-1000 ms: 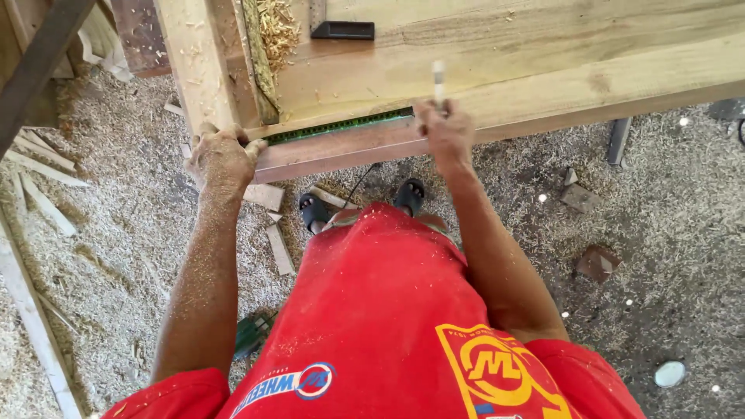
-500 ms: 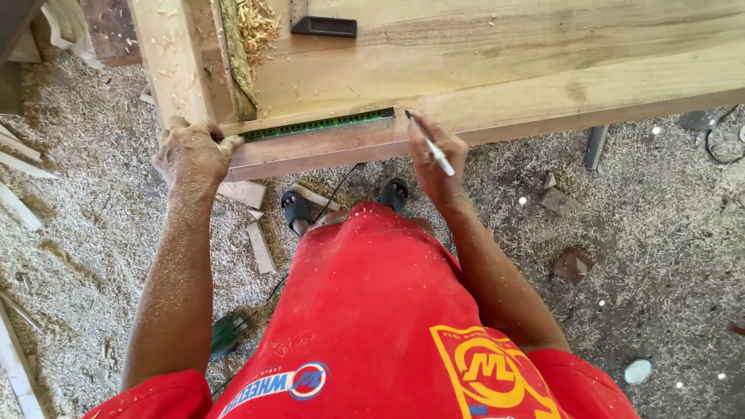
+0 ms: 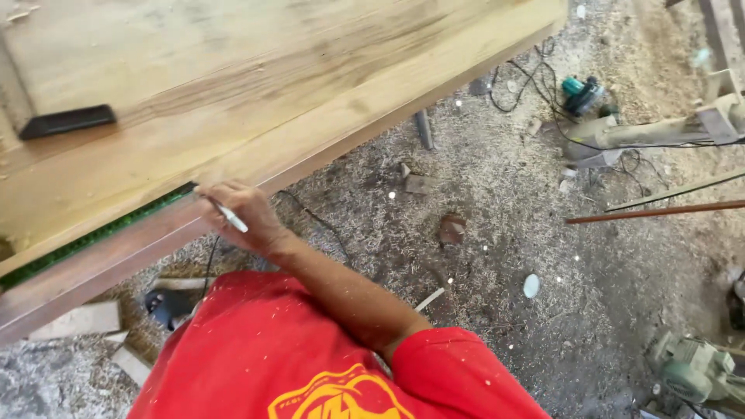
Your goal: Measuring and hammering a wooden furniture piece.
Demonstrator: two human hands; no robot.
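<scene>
My right hand (image 3: 242,216) grips a thin white pencil (image 3: 230,218) with its tip against the near edge of a wide pale wooden board (image 3: 256,85) that lies on a workbench. A green ruler (image 3: 93,237) lies along that edge, left of the hand, above a brown timber rail (image 3: 101,268). A black block (image 3: 67,121) rests on the board at the far left. My left hand is out of view. My red shirt (image 3: 256,357) fills the bottom of the frame.
The ground is covered in sawdust (image 3: 504,233) with wood offcuts (image 3: 81,320) under the bench. Black cables (image 3: 535,77) and a teal power tool (image 3: 582,93) lie at the upper right. A reddish rod (image 3: 656,212) crosses at right, and a green machine (image 3: 694,372) sits at the lower right.
The view has swung to the right, so my left hand has left the frame. My right hand stays at the board's edge with the pencil, at the end of the green ruler.
</scene>
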